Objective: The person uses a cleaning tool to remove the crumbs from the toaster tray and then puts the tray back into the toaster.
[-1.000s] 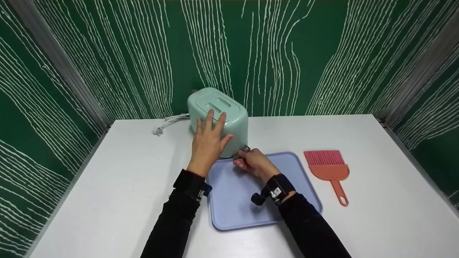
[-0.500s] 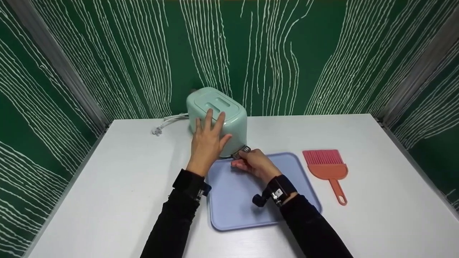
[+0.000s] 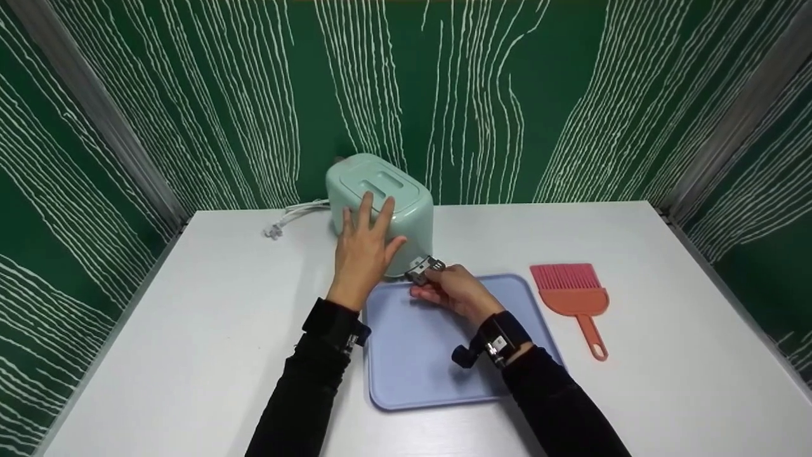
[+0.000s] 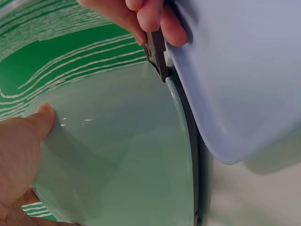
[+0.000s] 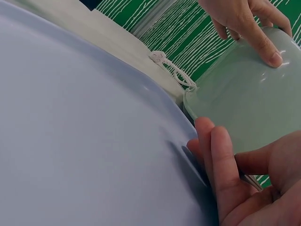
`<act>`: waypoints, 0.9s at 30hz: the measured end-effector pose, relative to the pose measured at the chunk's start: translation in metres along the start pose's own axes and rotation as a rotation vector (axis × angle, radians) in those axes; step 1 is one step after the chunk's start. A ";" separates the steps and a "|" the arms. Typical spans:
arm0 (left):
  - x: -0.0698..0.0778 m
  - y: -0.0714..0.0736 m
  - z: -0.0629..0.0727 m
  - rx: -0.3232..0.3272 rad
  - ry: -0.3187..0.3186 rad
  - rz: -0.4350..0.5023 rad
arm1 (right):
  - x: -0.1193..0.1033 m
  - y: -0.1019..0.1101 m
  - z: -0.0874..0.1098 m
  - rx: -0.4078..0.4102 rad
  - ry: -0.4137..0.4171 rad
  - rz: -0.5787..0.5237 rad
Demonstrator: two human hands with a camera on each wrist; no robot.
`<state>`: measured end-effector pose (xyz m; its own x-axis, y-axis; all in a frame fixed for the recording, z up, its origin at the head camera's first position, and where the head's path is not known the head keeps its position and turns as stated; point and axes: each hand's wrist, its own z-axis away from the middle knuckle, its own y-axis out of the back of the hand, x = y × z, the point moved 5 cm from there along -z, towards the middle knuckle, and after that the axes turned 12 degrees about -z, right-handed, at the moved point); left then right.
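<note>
A mint-green toaster (image 3: 415,225) stands at the back of the table, the two recesses in its top facing up. My left hand (image 3: 361,257) rests on its near side, fingers spread and fairly straight, the thumb (image 4: 43,120) pressing the smooth wall in the left wrist view. Low at the toaster's near right corner, a flat dark metal crumb tray (image 3: 419,269) sticks partly out. My right hand (image 3: 460,289) pinches its outer end between thumb and fingers. In the right wrist view the right fingers (image 5: 223,155) hide most of that crumb tray.
Under my right hand lies a lilac tray (image 3: 431,355), its far edge close against the toaster's base. An orange dustpan (image 3: 574,301) with a pink brush (image 3: 564,276) lies to the right. A white cord and plug (image 3: 274,231) trail left of the toaster.
The crumb tray has slid farther out of the toaster's base, with my right hand still pinching it. My left hand keeps its place on the toaster. The head view has shifted slightly.
</note>
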<state>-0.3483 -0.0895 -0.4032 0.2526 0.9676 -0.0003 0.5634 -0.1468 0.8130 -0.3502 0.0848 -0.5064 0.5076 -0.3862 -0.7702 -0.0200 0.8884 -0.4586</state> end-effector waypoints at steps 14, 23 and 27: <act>0.000 -0.001 -0.001 -0.016 0.007 -0.001 | 0.000 0.006 0.007 0.027 0.014 0.015; 0.000 0.000 0.000 -0.008 -0.005 0.008 | 0.000 0.010 0.008 0.006 0.024 0.021; 0.000 0.001 0.000 0.001 -0.005 0.019 | 0.001 0.012 0.007 -0.003 0.027 0.026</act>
<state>-0.3473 -0.0894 -0.4027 0.2670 0.9636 0.0127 0.5595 -0.1657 0.8121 -0.3441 0.0970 -0.5095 0.4837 -0.3691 -0.7936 -0.0355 0.8977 -0.4392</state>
